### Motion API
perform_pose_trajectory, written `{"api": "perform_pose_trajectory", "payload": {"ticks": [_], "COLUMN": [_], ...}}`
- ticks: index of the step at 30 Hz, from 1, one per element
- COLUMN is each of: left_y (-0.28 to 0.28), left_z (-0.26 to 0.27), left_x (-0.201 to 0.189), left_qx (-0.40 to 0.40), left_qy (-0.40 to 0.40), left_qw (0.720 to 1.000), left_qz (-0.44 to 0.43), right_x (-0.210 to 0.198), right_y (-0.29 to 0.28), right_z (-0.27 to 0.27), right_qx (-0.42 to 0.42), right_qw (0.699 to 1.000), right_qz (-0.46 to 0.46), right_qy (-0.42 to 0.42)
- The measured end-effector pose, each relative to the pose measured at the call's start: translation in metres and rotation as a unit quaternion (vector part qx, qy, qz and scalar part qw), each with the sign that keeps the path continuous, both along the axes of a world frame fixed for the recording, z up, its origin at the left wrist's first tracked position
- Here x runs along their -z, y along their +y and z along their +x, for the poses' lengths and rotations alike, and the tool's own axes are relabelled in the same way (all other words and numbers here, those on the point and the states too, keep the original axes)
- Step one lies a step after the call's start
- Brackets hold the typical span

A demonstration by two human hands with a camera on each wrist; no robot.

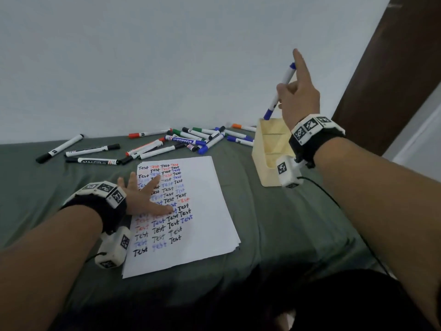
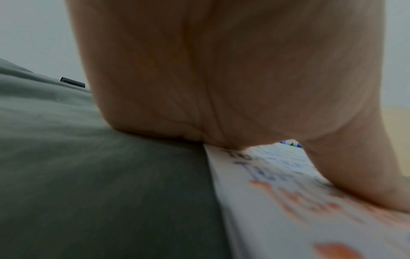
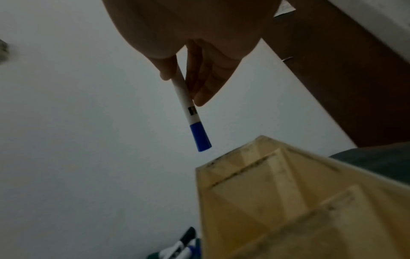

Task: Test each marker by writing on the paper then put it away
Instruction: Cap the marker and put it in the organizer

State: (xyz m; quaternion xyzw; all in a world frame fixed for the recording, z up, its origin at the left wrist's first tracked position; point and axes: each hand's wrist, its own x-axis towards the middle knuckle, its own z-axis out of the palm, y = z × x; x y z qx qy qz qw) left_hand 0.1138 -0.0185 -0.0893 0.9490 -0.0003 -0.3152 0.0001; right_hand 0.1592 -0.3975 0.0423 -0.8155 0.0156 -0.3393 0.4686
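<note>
My right hand [image 1: 296,96] pinches a white marker with a blue cap [image 1: 282,88], cap end down, just above the far compartment of a pale wooden box [image 1: 267,161]. The index finger points up. In the right wrist view the blue-capped marker [image 3: 191,113] hangs a little above the wooden box [image 3: 277,192]. My left hand [image 1: 145,197] lies flat with spread fingers on the white paper [image 1: 205,211], which is covered with rows of "Test" in black, blue and red. The left wrist view shows the palm [image 2: 221,78] resting on the paper's edge [image 2: 277,201].
Several capped markers [image 1: 152,149] in black, red, blue, green and orange lie scattered on the green cloth [image 1: 286,235] behind the paper, up to a white wall. A dark wooden door frame [image 1: 393,68] rises at the right. A black cable runs from my right wrist.
</note>
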Motion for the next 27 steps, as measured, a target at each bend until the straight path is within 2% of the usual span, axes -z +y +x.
{"api": "perform_pose_trajectory", "payload": {"ticks": [4,8,11,14,16,18,20,22,24,27], "left_y": [0.001,-0.001,-0.001,0.000,0.001,0.001,0.001,0.001,0.002,0.002], "left_z": [-0.002,-0.005,-0.006,-0.005,-0.004,-0.004,-0.003,-0.002,0.000,0.000], "left_x": [0.002,0.002,0.001,0.002,0.003,0.005,0.006,0.008,0.010,0.012], "left_qx": [-0.005,-0.009,-0.013,-0.013,-0.013,-0.013,-0.012,-0.011,-0.012,-0.011], "left_qy": [-0.022,-0.035,-0.034,-0.030,-0.033,-0.039,-0.042,-0.043,-0.045,-0.053], "left_qw": [1.000,0.999,0.999,0.999,0.999,0.999,0.999,0.999,0.999,0.998], "left_qz": [0.001,-0.010,-0.012,-0.013,-0.013,-0.014,-0.016,-0.016,-0.015,-0.009], "right_x": [0.012,0.045,0.054,0.055,0.055,0.055,0.056,0.062,0.073,0.098], "right_y": [-0.003,0.009,0.014,0.018,0.025,0.039,0.056,0.075,0.091,0.102], "right_z": [0.005,0.010,0.014,0.016,0.014,0.009,0.007,0.006,0.003,-0.003], "right_qx": [0.031,0.041,0.045,0.070,0.110,0.112,0.043,-0.075,-0.171,-0.192], "right_qw": [0.990,0.959,0.940,0.915,0.893,0.888,0.893,0.888,0.852,0.769], "right_qz": [-0.102,-0.199,-0.229,-0.303,-0.377,-0.415,-0.430,-0.426,-0.435,-0.490], "right_qy": [0.093,0.197,0.250,0.257,0.221,0.165,0.126,0.154,0.237,0.363]}}
